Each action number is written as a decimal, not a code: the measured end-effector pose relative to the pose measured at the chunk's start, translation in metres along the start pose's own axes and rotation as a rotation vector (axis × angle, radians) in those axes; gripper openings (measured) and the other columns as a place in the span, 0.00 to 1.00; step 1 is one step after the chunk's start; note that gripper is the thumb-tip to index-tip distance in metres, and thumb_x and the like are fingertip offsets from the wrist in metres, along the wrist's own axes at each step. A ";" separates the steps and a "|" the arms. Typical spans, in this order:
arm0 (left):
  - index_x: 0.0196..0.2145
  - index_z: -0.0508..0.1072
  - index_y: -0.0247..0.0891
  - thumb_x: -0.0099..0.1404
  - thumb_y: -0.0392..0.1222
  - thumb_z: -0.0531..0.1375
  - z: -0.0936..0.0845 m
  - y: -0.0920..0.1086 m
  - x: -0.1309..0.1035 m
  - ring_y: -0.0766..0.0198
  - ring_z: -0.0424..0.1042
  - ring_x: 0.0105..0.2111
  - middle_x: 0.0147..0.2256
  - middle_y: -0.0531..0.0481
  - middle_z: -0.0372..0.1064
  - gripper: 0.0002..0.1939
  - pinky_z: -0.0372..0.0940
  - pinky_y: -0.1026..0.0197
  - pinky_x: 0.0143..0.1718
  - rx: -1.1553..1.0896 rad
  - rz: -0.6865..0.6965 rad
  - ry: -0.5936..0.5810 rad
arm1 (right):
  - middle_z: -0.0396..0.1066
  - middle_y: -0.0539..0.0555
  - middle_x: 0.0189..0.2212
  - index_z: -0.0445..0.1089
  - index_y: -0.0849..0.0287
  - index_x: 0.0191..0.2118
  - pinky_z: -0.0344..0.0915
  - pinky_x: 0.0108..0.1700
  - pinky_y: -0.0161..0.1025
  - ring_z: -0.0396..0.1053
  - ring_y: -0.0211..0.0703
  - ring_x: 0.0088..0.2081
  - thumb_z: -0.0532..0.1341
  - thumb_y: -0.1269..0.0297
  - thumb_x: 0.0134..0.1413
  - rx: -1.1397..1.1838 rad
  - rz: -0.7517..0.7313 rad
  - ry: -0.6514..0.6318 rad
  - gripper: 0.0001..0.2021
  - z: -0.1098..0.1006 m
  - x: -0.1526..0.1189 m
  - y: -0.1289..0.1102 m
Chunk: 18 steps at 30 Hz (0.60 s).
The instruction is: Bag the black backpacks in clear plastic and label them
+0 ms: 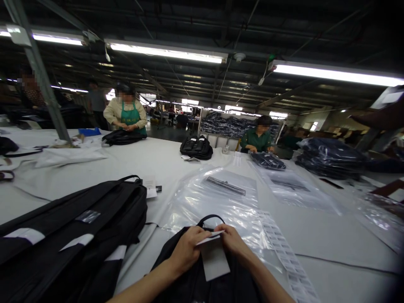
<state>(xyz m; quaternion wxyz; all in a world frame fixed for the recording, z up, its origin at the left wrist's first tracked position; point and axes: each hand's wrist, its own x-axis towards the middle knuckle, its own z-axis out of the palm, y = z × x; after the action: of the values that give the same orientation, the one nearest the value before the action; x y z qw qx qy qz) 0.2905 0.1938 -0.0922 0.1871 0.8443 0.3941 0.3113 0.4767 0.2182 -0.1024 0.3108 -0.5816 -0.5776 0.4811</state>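
The left hand [188,249] and right hand [232,240] pinch 1 folded white paper tag [216,257] between closed fingers, probably at its upper edge. It hangs over the black backpack [170,256] beneath both wrists, near the clear plastic bags [217,191] and barcode label sheet [280,248]; another black backpack [104,202] lies to the left.

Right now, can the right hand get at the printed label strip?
Likely yes: the label strip lies flat off to the right hand's right, nothing standing between. Its fingers are on the white tag, though.
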 end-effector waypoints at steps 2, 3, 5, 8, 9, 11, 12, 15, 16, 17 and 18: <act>0.46 0.70 0.43 0.66 0.41 0.51 0.002 0.002 -0.010 0.58 0.64 0.37 0.39 0.46 0.67 0.14 0.60 0.58 0.38 0.249 0.134 -0.013 | 0.67 0.51 0.24 0.66 0.58 0.35 0.62 0.29 0.37 0.67 0.41 0.26 0.47 0.51 0.54 0.142 0.102 -0.070 0.18 -0.001 -0.011 0.000; 0.46 0.70 0.42 0.66 0.43 0.51 0.003 0.003 -0.013 0.58 0.63 0.36 0.39 0.45 0.67 0.13 0.60 0.58 0.37 0.342 0.189 -0.035 | 0.67 0.52 0.23 0.66 0.59 0.36 0.64 0.28 0.38 0.68 0.41 0.25 0.47 0.48 0.54 0.234 0.159 -0.098 0.20 0.001 -0.016 0.001; 0.45 0.70 0.41 0.66 0.44 0.52 0.005 0.004 -0.018 0.58 0.63 0.34 0.38 0.44 0.67 0.13 0.60 0.57 0.36 0.448 0.260 -0.092 | 0.66 0.50 0.21 0.67 0.60 0.32 0.64 0.27 0.36 0.67 0.39 0.23 0.56 0.47 0.50 0.449 0.267 -0.128 0.18 0.007 -0.026 0.003; 0.47 0.68 0.43 0.64 0.43 0.54 0.004 0.008 -0.023 0.59 0.63 0.34 0.37 0.46 0.67 0.13 0.60 0.58 0.36 0.438 0.242 -0.163 | 0.62 0.47 0.15 0.66 0.61 0.22 0.63 0.25 0.32 0.63 0.34 0.19 0.67 0.61 0.41 0.657 0.369 -0.117 0.11 0.017 -0.039 0.005; 0.47 0.68 0.44 0.63 0.42 0.55 0.003 0.011 -0.025 0.58 0.63 0.35 0.38 0.46 0.67 0.14 0.60 0.58 0.36 0.415 0.216 -0.185 | 0.62 0.47 0.14 0.66 0.62 0.21 0.63 0.25 0.32 0.63 0.34 0.19 0.67 0.64 0.41 0.667 0.386 -0.113 0.10 0.019 -0.042 0.005; 0.47 0.68 0.45 0.61 0.37 0.55 0.000 0.017 -0.028 0.58 0.63 0.36 0.38 0.48 0.68 0.16 0.60 0.58 0.37 0.349 0.150 -0.208 | 0.65 0.49 0.16 0.67 0.63 0.21 0.66 0.28 0.34 0.65 0.36 0.21 0.65 0.68 0.43 0.691 0.432 -0.128 0.08 0.021 -0.047 0.003; 0.47 0.69 0.45 0.59 0.33 0.55 -0.002 0.019 -0.030 0.58 0.63 0.37 0.39 0.48 0.68 0.18 0.60 0.59 0.37 0.306 0.113 -0.209 | 0.67 0.51 0.18 0.68 0.64 0.22 0.67 0.30 0.35 0.66 0.36 0.21 0.64 0.69 0.45 0.706 0.456 -0.137 0.07 0.021 -0.050 0.002; 0.42 0.72 0.43 0.52 0.27 0.53 -0.009 0.021 -0.030 0.59 0.65 0.39 0.38 0.50 0.70 0.21 0.60 0.61 0.40 0.147 0.017 -0.189 | 0.69 0.54 0.20 0.68 0.66 0.23 0.68 0.31 0.35 0.68 0.36 0.22 0.59 0.68 0.51 0.733 0.525 -0.168 0.09 0.021 -0.054 -0.002; 0.40 0.72 0.42 0.51 0.27 0.53 -0.013 0.019 -0.027 0.60 0.65 0.39 0.38 0.51 0.71 0.20 0.60 0.62 0.40 0.088 -0.015 -0.191 | 0.69 0.55 0.20 0.69 0.66 0.24 0.68 0.31 0.35 0.69 0.36 0.22 0.58 0.68 0.53 0.736 0.543 -0.184 0.10 0.021 -0.055 -0.003; 0.39 0.73 0.42 0.51 0.28 0.54 -0.018 0.016 -0.022 0.61 0.66 0.39 0.38 0.52 0.71 0.19 0.60 0.63 0.41 0.037 -0.051 -0.190 | 0.69 0.55 0.21 0.69 0.67 0.25 0.67 0.30 0.35 0.69 0.37 0.22 0.56 0.69 0.54 0.736 0.552 -0.197 0.10 0.022 -0.054 -0.003; 0.39 0.73 0.41 0.51 0.29 0.54 -0.023 0.012 -0.015 0.62 0.67 0.39 0.38 0.52 0.71 0.18 0.61 0.64 0.42 0.002 -0.091 -0.179 | 0.69 0.56 0.21 0.69 0.67 0.26 0.67 0.29 0.35 0.69 0.37 0.22 0.55 0.70 0.54 0.732 0.548 -0.200 0.09 0.023 -0.053 -0.004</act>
<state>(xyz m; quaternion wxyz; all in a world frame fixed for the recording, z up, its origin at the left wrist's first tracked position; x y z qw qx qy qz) 0.2744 0.1764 -0.0746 0.2348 0.8501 0.4141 0.2254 0.4613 0.1626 -0.0963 0.2997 -0.5157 -0.2221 0.7713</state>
